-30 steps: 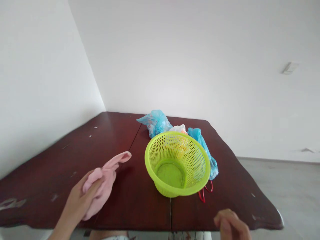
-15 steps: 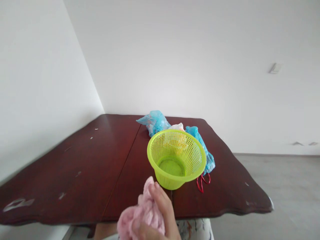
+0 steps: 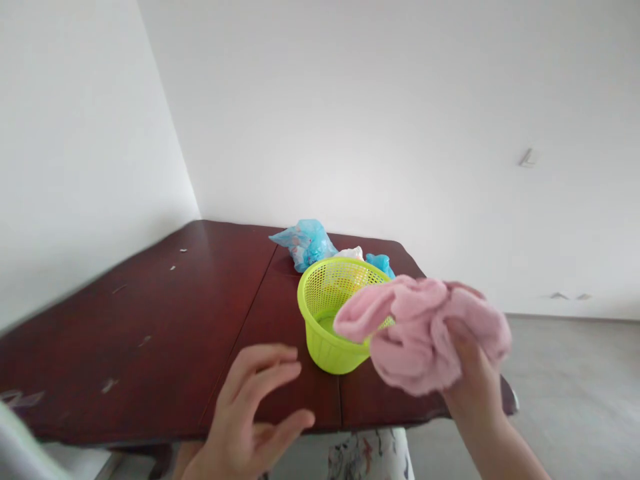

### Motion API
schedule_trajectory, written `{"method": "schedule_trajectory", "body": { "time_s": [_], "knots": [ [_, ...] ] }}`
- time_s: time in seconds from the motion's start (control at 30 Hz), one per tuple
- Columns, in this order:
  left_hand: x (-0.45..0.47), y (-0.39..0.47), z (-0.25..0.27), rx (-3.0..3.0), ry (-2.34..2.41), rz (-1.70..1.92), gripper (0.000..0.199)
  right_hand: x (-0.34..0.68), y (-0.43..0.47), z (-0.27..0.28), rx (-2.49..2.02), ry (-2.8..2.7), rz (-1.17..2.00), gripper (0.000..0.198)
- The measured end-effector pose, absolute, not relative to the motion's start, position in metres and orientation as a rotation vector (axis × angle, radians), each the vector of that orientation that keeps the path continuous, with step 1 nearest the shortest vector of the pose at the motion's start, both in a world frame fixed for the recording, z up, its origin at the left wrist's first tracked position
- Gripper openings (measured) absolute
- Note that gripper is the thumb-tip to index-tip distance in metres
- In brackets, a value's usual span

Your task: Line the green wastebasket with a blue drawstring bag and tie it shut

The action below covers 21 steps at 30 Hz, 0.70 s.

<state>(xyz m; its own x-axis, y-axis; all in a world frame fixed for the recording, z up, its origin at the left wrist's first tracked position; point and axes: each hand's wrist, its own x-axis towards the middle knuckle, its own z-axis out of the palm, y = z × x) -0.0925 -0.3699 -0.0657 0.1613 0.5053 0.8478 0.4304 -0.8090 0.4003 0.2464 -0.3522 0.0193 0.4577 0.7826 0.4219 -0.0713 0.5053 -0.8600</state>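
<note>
A bunched pink cloth [image 3: 420,333] is gripped in my right hand [image 3: 473,360], held up in front of the table's right side. It covers the right part of a lime-green plastic basket [image 3: 330,343], which stands upright on the table; the visible part of its inside holds nothing. My left hand [image 3: 250,407] is raised over the table's front edge, left of the basket. Its fingers are apart, slightly curled, and nothing is in them.
The dark red wooden table [image 3: 165,327] has a wavy edge and a few pale scraps on it. Behind the basket lie a blue plastic bag [image 3: 307,241], a white bag [image 3: 351,253] and another blue bag [image 3: 381,262]. White walls [image 3: 350,133] rise behind and to the left.
The pink cloth has moved up and right from the front edge, in my right hand. My left hand has come into clear view, open. The right blue bag's lower part is now hidden.
</note>
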Motion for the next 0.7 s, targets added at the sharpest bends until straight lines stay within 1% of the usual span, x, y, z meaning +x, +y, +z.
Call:
{"method": "schedule_trajectory", "body": {
  "time_s": [0.03, 0.07, 0.1, 0.13, 0.17, 0.2, 0.23, 0.27, 0.33, 0.37, 0.43, 0.5, 0.57, 0.63, 0.7],
  "knots": [
    [-0.083, -0.358, -0.063, 2.330, 1.052, 1.679, 0.067, 0.242, -0.338, 0.037, -0.876, -0.879, 0.653, 0.045],
    [-0.073, -0.345, -0.062, 2.290, 1.113, 1.601, 0.093, 0.235, -0.324, 0.052, -0.858, -0.862, 0.714, 0.046],
    [-0.062, -0.334, -0.063, 2.241, 1.126, 1.547, 0.119, 0.225, -0.311, 0.062, -0.856, -0.893, 0.799, 0.047],
    [-0.051, -0.324, -0.065, 2.185, 1.115, 1.508, 0.139, 0.215, -0.301, 0.068, -0.874, -0.938, 0.901, 0.050],
    [-0.042, -0.316, -0.069, 2.134, 1.095, 1.475, 0.151, 0.205, -0.293, 0.069, -0.904, -0.997, 1.024, 0.054],
    [-0.034, -0.310, -0.075, 2.094, 1.077, 1.449, 0.156, 0.196, -0.288, 0.066, -0.946, -1.052, 1.152, 0.058],
    [-0.028, -0.307, -0.081, 2.064, 1.069, 1.434, 0.154, 0.188, -0.285, 0.061, -0.994, -1.108, 1.291, 0.061],
    [-0.024, -0.305, -0.087, 2.045, 1.069, 1.432, 0.147, 0.183, -0.284, 0.055, -1.039, -1.167, 1.430, 0.064],
    [-0.021, -0.305, -0.097, 2.010, 1.100, 1.465, 0.125, 0.180, -0.284, 0.042, -1.102, -1.304, 1.635, 0.065],
    [-0.022, -0.306, -0.100, 1.991, 1.124, 1.483, 0.116, 0.182, -0.283, 0.039, -1.121, -1.388, 1.680, 0.064],
    [-0.024, -0.307, -0.102, 1.970, 1.177, 1.499, 0.108, 0.190, -0.279, 0.039, -1.147, -1.575, 1.690, 0.059],
    [-0.027, -0.306, -0.100, 2.001, 1.226, 1.520, 0.108, 0.201, -0.271, 0.047, -1.207, -1.757, 1.665, 0.053],
    [-0.031, -0.303, -0.096, 2.077, 1.248, 1.578, 0.112, 0.212, -0.263, 0.060, -1.302, -1.947, 1.673, 0.046],
    [-0.034, -0.299, -0.094, 2.145, 1.235, 1.631, 0.120, 0.221, -0.258, 0.072, -1.420, -2.113, 1.675, 0.040],
    [-0.037, -0.296, -0.093, 2.183, 1.189, 1.648, 0.129, 0.228, -0.255, 0.080, -1.558, -2.291, 1.561, 0.036]
  ]
}}
